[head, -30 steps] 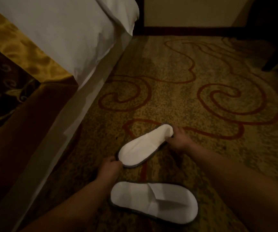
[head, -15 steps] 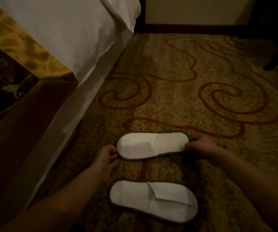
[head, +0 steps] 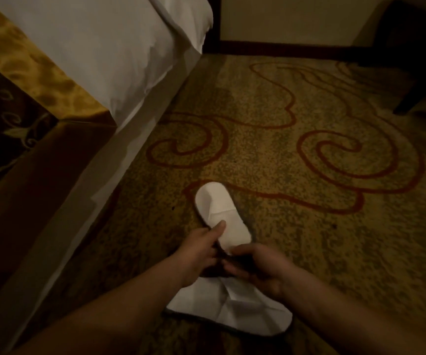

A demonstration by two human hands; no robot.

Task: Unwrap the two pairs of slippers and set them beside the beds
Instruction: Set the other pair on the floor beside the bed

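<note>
Two white flat slippers with grey edging are on the patterned carpet beside the bed (head: 119, 73). The far slipper (head: 218, 210) now points away from me, its near end held between both hands. My left hand (head: 201, 248) has its thumb pressed on top of that slipper. Gripping the same end from the right is my right hand (head: 260, 267), with its fingers curled under it. The near slipper (head: 232, 307) lies crosswise on the carpet under my wrists, partly hidden by them.
The bed's white sheet and valance (head: 99, 175) run along the left, with a gold and brown runner (head: 14, 103) over it. A dark skirting board (head: 283, 48) and wall close the far side. A dark furniture leg (head: 411, 98) stands at the right.
The far slipper has been turned from lying crosswise to pointing away from me. Both hands have moved together onto its near end, above the near slipper.
</note>
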